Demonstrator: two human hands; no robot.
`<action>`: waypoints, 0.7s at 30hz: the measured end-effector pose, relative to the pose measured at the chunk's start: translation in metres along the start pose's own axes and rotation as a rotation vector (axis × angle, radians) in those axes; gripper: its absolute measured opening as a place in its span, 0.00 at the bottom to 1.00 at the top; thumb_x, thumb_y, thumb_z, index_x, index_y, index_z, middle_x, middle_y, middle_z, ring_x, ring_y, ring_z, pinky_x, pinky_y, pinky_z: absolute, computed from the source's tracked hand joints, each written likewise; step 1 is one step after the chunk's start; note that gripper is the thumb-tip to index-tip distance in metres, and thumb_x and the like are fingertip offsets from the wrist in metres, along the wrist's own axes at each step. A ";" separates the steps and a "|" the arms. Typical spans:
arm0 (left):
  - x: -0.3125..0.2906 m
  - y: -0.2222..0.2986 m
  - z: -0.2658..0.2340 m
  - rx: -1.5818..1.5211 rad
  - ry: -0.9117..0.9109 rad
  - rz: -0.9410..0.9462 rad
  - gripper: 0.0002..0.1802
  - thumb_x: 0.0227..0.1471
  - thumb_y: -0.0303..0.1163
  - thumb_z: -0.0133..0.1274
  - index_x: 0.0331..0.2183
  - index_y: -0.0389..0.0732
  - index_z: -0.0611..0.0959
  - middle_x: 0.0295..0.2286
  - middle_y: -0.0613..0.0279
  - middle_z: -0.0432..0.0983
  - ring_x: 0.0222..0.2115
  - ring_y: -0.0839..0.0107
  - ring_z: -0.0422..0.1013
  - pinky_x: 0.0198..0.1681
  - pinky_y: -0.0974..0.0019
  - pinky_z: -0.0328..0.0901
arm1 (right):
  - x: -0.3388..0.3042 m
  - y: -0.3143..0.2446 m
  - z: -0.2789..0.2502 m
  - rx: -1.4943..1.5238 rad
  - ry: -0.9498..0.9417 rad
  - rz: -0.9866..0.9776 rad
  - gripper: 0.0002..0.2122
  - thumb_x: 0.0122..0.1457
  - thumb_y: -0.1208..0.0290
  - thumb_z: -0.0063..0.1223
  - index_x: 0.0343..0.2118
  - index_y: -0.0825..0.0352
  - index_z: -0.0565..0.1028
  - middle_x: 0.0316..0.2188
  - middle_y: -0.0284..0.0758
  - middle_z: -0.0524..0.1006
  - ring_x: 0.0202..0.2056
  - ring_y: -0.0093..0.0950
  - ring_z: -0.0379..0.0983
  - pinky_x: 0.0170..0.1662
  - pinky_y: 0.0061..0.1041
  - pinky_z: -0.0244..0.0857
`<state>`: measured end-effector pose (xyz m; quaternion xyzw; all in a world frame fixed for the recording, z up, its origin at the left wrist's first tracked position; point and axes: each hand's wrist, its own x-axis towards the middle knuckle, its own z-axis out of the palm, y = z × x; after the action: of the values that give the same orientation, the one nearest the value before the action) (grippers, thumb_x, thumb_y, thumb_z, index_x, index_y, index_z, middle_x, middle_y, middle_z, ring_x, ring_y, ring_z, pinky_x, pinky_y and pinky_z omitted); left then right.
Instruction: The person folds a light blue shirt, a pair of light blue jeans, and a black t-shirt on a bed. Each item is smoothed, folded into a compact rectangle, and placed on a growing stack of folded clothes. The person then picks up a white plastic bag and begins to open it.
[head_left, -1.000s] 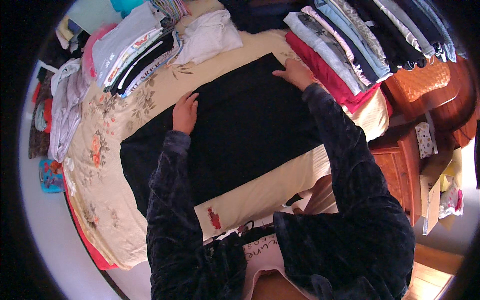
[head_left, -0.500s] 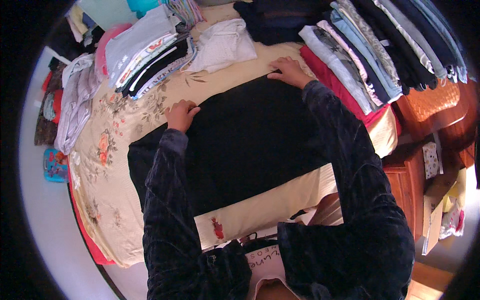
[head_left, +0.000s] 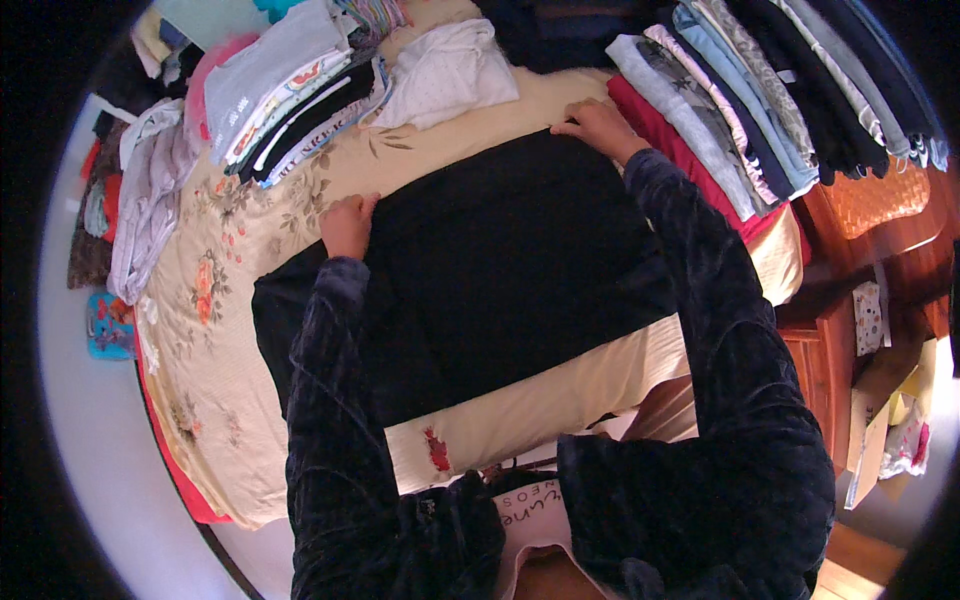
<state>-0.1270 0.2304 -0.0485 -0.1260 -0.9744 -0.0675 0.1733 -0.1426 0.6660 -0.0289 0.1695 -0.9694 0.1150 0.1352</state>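
A black garment (head_left: 500,270) lies spread on the flowered bedcover, its exact kind not clear to me. My left hand (head_left: 347,226) has its fingers closed on the garment's far edge, left of the middle. At the far right corner my right hand (head_left: 603,130) pinches the same edge between thumb and fingers. The cloth between the hands lies flat, its near edge running slantwise above the bed's front edge. My left forearm covers part of the garment's left side.
A stack of folded tops (head_left: 290,100) stands far left, with a crumpled white cloth (head_left: 450,75) beside it. Rows of folded trousers (head_left: 740,95) fill the far right. A lilac padded garment (head_left: 150,210) hangs over the left edge. A wooden cabinet (head_left: 815,370) stands right of the bed.
My right hand has moved a little to the right and away from me, its fingers now pinched together. My left hand has shifted slightly left and its fingers have closed on the edge.
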 end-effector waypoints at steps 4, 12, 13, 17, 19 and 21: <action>-0.018 0.046 -0.037 -0.035 0.135 0.262 0.21 0.49 0.45 0.51 0.44 0.47 0.72 0.48 0.56 0.64 0.49 0.60 0.60 0.51 0.52 0.53 | -0.008 -0.092 -0.029 0.012 0.094 -0.020 0.19 0.53 0.55 0.50 0.41 0.64 0.72 0.45 0.43 0.69 0.46 0.42 0.64 0.47 0.38 0.58; -0.046 0.059 -0.024 -0.008 -0.145 0.430 0.29 0.52 0.46 0.46 0.56 0.54 0.63 0.57 0.62 0.52 0.57 0.62 0.51 0.56 0.53 0.50 | -0.103 -0.065 -0.008 -0.204 -0.159 0.268 0.31 0.56 0.41 0.34 0.59 0.55 0.55 0.61 0.39 0.49 0.61 0.38 0.45 0.56 0.50 0.44; -0.050 0.058 -0.025 0.039 -0.164 0.414 0.29 0.52 0.47 0.46 0.56 0.54 0.63 0.58 0.62 0.51 0.57 0.61 0.51 0.55 0.52 0.50 | -0.105 -0.057 -0.011 -0.228 -0.182 0.234 0.31 0.56 0.43 0.37 0.58 0.56 0.56 0.60 0.42 0.52 0.60 0.39 0.48 0.55 0.48 0.48; -0.055 0.087 -0.052 -0.113 -0.179 0.456 0.29 0.50 0.42 0.50 0.54 0.49 0.65 0.55 0.56 0.56 0.54 0.57 0.56 0.53 0.55 0.54 | -0.099 -0.024 -0.058 0.345 -0.042 0.237 0.26 0.56 0.51 0.44 0.54 0.62 0.62 0.51 0.46 0.66 0.51 0.40 0.63 0.49 0.34 0.61; -0.070 0.106 -0.070 -0.409 -0.228 0.514 0.28 0.49 0.38 0.52 0.52 0.45 0.68 0.52 0.54 0.60 0.52 0.55 0.59 0.52 0.58 0.57 | -0.126 -0.025 -0.082 0.410 0.067 0.273 0.21 0.56 0.54 0.45 0.47 0.64 0.68 0.43 0.44 0.72 0.44 0.39 0.69 0.44 0.29 0.64; -0.088 0.125 -0.087 -0.437 -0.266 0.516 0.25 0.47 0.35 0.54 0.48 0.42 0.71 0.50 0.53 0.63 0.50 0.54 0.61 0.51 0.60 0.58 | -0.163 -0.029 -0.099 0.441 0.156 0.290 0.14 0.54 0.59 0.51 0.35 0.66 0.76 0.31 0.39 0.78 0.35 0.35 0.74 0.37 0.28 0.68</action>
<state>0.0146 0.3152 0.0124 -0.4094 -0.8872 -0.2112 0.0254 0.0373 0.7144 0.0197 0.0446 -0.9218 0.3541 0.1515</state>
